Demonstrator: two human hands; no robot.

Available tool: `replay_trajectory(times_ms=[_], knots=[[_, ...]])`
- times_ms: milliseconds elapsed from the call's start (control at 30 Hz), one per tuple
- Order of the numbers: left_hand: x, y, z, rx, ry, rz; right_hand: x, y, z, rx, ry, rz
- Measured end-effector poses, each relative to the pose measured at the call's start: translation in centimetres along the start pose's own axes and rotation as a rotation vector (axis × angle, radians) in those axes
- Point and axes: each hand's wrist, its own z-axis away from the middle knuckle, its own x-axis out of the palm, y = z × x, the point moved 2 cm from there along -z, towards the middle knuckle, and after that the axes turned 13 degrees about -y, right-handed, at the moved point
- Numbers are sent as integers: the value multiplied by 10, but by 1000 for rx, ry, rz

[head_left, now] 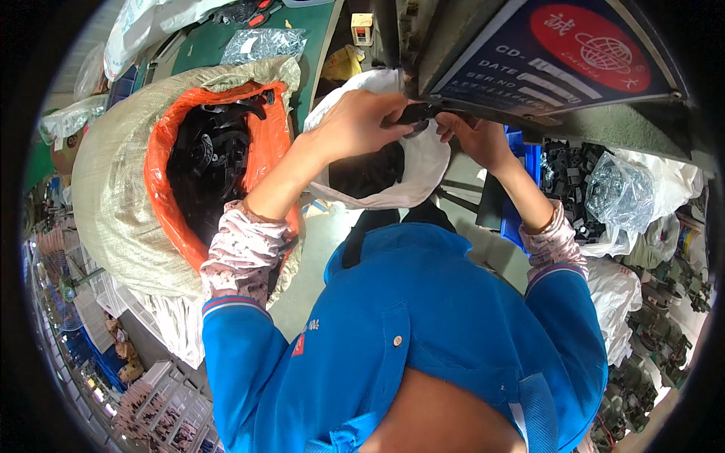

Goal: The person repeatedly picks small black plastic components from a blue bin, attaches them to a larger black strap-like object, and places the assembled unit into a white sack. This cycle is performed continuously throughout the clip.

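Observation:
Beneath the edge of a dark machine (642,121), my left hand (361,124) pinches a small black part (418,115); its exact kind is hard to make out. Close to the part's right end is my right hand (476,137), its thumb and fingers drawn together, and what they grip is partly hidden. Both hands are over a white bag (427,170), open at the top, with dark contents inside. To the left stands a big woven sack (121,181) with an orange liner (160,151), holding many black plastic parts (208,155).
A green table (321,49) at the upper left bears a clear plastic bag (260,47). At right, a blue bin (532,162) stands beside a heap of small black parts (566,174) and a clear bag (619,192). The machine overhangs my hands. A small box (362,29) sits at the back.

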Motion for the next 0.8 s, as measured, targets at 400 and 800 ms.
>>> replay_trajectory(times_ms=[400, 800], knots=[[6, -1, 26, -28, 91, 90, -24, 20, -6, 158, -108, -194], [3, 1, 26, -13, 78, 47, -36, 145, -54, -118, 12, 1360]])
